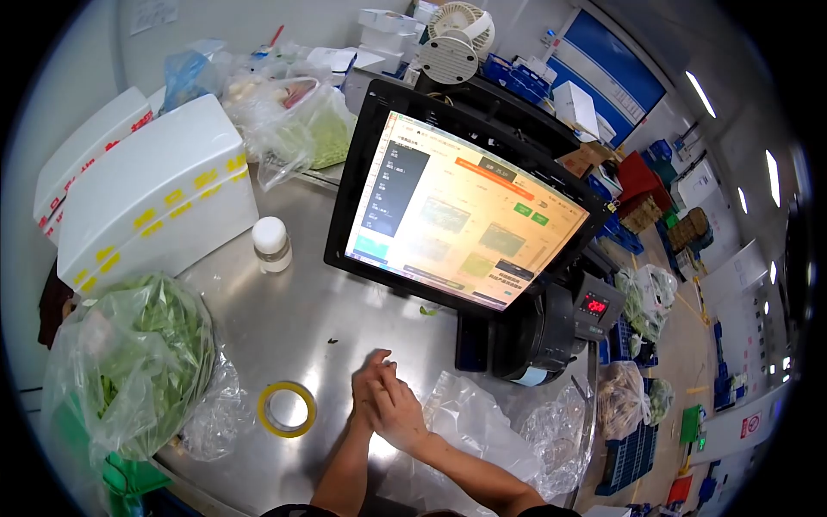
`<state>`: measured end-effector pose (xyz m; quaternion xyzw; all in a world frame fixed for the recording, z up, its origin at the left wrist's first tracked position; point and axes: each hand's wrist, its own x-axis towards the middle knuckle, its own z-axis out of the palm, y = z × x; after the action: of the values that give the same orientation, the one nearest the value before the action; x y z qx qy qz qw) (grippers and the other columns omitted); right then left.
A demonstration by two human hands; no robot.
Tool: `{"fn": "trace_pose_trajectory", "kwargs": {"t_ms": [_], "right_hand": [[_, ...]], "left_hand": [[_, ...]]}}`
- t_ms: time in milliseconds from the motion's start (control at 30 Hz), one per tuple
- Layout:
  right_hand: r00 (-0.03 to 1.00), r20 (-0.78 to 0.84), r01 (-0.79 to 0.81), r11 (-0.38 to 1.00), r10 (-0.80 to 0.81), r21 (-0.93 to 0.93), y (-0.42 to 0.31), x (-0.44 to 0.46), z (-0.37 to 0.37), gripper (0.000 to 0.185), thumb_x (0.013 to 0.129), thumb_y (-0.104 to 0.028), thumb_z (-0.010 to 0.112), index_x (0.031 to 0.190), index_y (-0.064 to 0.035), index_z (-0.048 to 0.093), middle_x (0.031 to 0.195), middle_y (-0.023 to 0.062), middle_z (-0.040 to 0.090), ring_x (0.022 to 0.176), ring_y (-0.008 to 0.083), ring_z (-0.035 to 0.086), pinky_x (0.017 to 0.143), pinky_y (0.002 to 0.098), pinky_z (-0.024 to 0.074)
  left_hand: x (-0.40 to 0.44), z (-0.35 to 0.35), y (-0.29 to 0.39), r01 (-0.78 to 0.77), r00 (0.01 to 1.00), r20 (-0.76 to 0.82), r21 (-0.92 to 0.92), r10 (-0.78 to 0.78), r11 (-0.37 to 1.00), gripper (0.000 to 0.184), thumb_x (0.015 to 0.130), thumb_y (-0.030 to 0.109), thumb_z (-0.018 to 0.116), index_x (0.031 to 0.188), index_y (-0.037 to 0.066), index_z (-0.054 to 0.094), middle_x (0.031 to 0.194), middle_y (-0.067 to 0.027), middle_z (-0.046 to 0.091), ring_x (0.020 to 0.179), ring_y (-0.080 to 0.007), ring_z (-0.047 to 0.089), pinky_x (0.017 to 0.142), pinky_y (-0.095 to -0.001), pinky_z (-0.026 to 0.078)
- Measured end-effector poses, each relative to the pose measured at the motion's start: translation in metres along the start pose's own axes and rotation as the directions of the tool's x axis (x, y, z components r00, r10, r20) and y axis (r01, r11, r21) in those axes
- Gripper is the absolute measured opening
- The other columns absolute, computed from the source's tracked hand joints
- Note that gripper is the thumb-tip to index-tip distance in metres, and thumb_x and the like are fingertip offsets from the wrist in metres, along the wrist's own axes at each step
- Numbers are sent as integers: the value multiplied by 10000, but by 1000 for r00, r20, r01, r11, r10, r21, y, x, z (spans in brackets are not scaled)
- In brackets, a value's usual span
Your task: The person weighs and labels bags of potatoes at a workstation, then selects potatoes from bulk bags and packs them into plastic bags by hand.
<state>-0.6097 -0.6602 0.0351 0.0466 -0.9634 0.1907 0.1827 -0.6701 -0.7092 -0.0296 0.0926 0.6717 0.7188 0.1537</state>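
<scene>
My left hand (364,386) and my right hand (398,415) meet over the steel table, near its front middle. The right hand lies partly across the left one, with its fingers bent against it. My left hand is curled, one fingertip poking out at the top. Anything pinched between them is hidden or too small to name. A yellow-rimmed roll of tape (287,409) lies flat to the left of my hands. Close to the right wrist is a crumpled clear plastic bag (478,422).
A lit touchscreen monitor (469,215) stands behind my hands, beside a black printer (538,340) and a red-digit display (594,303). On the left are a bag of leafy greens (151,362), a white-capped bottle (272,245) and a foam box (159,194). Steel table (258,323) beneath.
</scene>
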Motion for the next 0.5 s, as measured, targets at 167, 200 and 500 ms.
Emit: {"fn": "trace_pose_trajectory", "kwargs": {"t_ms": [167, 200, 500], "right_hand": [[998, -4, -59, 998, 59, 15, 2, -3, 0, 444, 743, -155, 670, 1124, 13, 514, 1232, 224, 453, 859, 317, 546, 720, 365, 483], [998, -10, -60, 998, 60, 15, 2, -4, -1, 441, 746, -154, 668, 1123, 14, 514, 1232, 223, 453, 858, 318, 548, 719, 366, 484], [998, -10, -66, 998, 66, 21, 1, -8, 1, 433, 759, -150, 663, 1124, 27, 513, 1227, 226, 464, 886, 326, 578, 710, 362, 501]], "left_hand": [[3, 3, -40, 36, 999, 38, 25, -37, 999, 285, 850, 62, 572, 1132, 41, 536, 677, -17, 556, 587, -80, 515, 523, -238, 420], [2, 3, -41, 44, 998, 45, 26, -45, 999, 296, 842, 61, 573, 1135, 44, 534, 680, -26, 564, 589, -88, 526, 528, -241, 428], [0, -1, -8, -51, 999, 22, 291, 46, 955, 281, 835, 94, 611, 1108, 62, 556, 729, -50, 624, 588, -119, 558, 533, -263, 452]]}}
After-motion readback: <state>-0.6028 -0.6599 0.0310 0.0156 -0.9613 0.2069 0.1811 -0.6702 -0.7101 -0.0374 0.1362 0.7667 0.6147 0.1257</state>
